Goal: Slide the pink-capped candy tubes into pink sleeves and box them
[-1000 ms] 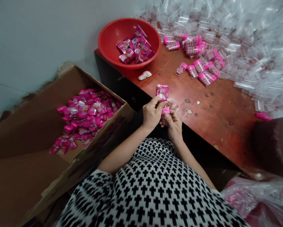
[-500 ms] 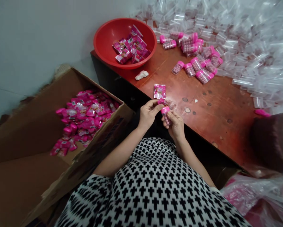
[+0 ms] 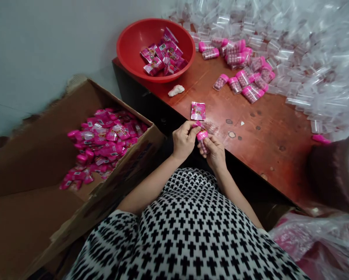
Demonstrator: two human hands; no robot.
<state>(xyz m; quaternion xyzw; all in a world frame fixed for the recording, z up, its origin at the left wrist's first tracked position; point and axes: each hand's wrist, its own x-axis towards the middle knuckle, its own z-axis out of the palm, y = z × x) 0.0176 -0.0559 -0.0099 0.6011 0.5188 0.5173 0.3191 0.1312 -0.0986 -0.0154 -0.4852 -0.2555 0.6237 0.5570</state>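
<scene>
Near the table edge, above my lap, my right hand (image 3: 215, 152) is closed around a small clear bottle (image 3: 203, 144) of pink balls with a pink cap uppermost. My left hand (image 3: 185, 140) pinches a pink printed film wrapper (image 3: 198, 125) at the top of this bottle, thumb against the fingers. Whether the wrapper reaches down over the cap is hard to tell. Just beyond my fingers a flat pink printed wrapper stack (image 3: 198, 111) lies on the table (image 3: 244, 136).
A red basin (image 3: 124, 58) holds pink wrapper bundles. Capped bottles (image 3: 241, 70) and a heap of clear empty bottles (image 3: 317, 58) lie behind. To the left, a cardboard box (image 3: 31, 163) contains wrapped bottles (image 3: 104, 140). At right stands a dark bucket (image 3: 326, 175) of pink balls.
The view has shifted slightly. Both hands keep their grips, with the bottle and wrapper close together; the bottle looks turned a little.
</scene>
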